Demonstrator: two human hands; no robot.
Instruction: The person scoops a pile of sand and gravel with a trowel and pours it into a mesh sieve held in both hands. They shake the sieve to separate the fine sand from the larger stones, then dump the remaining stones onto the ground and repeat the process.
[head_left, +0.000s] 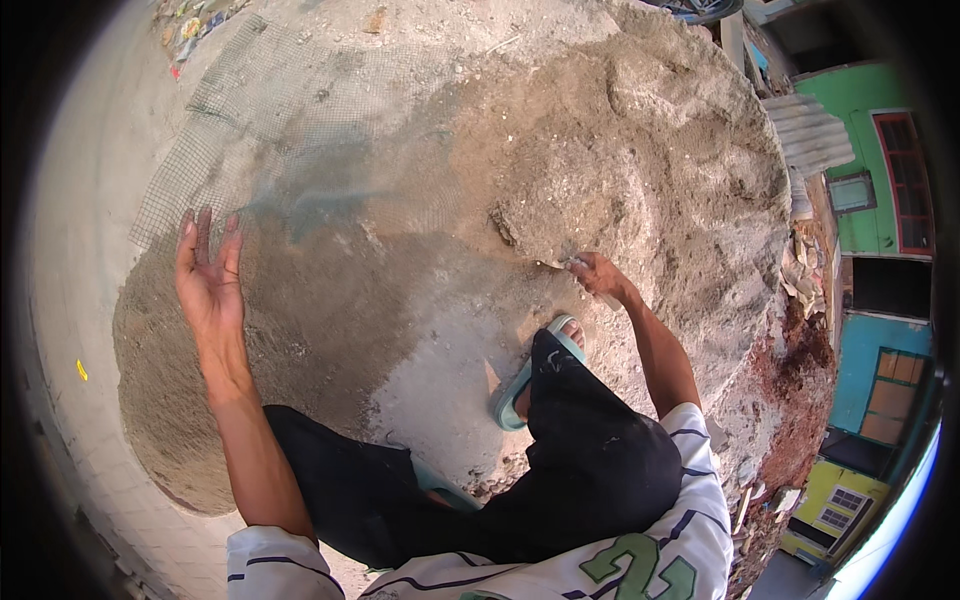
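Observation:
My left hand (213, 285) is raised, palm up with its fingers apart, over the fine grey sand heap (190, 390) and close to the near left edge of a wire mesh sheet (190, 160). Nothing lies in it. My right hand (597, 272) is closed around a small hand tool like a trowel, mostly hidden by the fingers. The tool's front end meets the edge of the coarse brown sand pile (590, 150). A blurred teal part of the mesh (325, 208) lies between the hands, with sand under and around it.
My sandalled foot (515, 395) stands on pale powdery ground (440, 360) beside the sand. Rubble and reddish soil (790, 400) lie to the right, before green and blue house walls (860, 370). Paving (80, 300) runs along the left, with litter (190, 28) at the far left.

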